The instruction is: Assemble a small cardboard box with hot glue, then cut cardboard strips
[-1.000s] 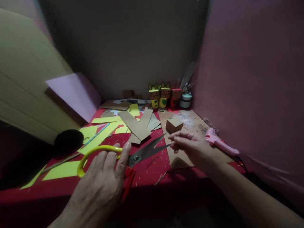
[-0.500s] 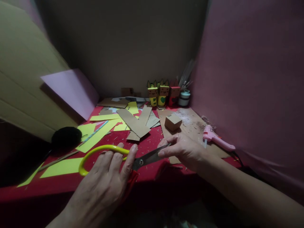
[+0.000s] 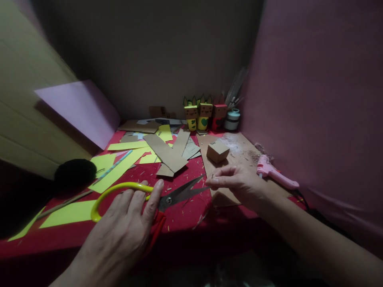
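Note:
My left hand (image 3: 128,219) is wrapped round the yellow handle of the scissors (image 3: 169,200), whose blades are a little apart and point up and to the right. By the blade tips is my right hand (image 3: 239,183), thumb and fingertips pinched together on something too small to make out. Beyond my right hand a small cardboard box (image 3: 218,152) sits on a brown cardboard sheet (image 3: 254,159). Several cardboard strips (image 3: 167,153) and yellow paper pieces (image 3: 119,169) lie on the red tablecloth (image 3: 182,211).
A pink glue gun (image 3: 277,174) lies at the right. Box-headed figures (image 3: 205,115) stand at the back beside a pale jar (image 3: 232,120). At the left are a round black object (image 3: 75,175) and a leaning pink-lilac sheet (image 3: 86,109).
The scissor blades have opened, and the scissors and my left hand have shifted slightly left. My right fingertips have moved off the blades, a little to the right.

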Demonstrator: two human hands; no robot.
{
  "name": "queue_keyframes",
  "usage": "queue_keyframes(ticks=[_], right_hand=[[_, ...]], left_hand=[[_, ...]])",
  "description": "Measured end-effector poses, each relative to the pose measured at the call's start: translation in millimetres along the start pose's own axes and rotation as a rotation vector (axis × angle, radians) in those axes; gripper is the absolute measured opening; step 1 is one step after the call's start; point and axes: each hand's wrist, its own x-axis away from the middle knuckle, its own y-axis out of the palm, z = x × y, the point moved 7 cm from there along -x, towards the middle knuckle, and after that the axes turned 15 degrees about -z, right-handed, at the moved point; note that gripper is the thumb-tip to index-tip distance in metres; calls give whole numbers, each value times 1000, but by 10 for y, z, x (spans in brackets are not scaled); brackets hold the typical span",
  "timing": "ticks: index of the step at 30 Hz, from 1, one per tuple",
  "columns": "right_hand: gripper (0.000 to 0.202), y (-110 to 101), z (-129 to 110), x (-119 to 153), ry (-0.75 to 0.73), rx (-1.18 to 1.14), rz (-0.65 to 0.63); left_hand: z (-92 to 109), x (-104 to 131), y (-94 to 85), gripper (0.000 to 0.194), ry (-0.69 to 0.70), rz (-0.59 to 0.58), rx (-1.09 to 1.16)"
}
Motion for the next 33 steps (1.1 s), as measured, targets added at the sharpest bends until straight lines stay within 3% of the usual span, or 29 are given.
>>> queue_keyframes(ticks=[5, 12, 17, 21, 28, 33], right_hand=[[15, 140, 75, -98, 3, -39, -89], [12, 172, 163, -88, 34, -85, -8], [12, 209, 196, -68, 117, -206, 17], [9, 139, 220, -68, 135, -218, 44], [18, -56, 256, -52, 153, -223, 96], [15, 36, 276, -60, 205, -236, -3]], left_hand=[[59, -13, -29, 67, 30, -1, 3], [106, -54, -11, 65, 33, -40, -48], [129, -105, -29, 64, 49, -4, -58], [129, -99, -24, 64, 59, 27, 9], [86, -42, 87, 70, 46, -51, 144], [98, -65, 75, 57, 63, -46, 263]])
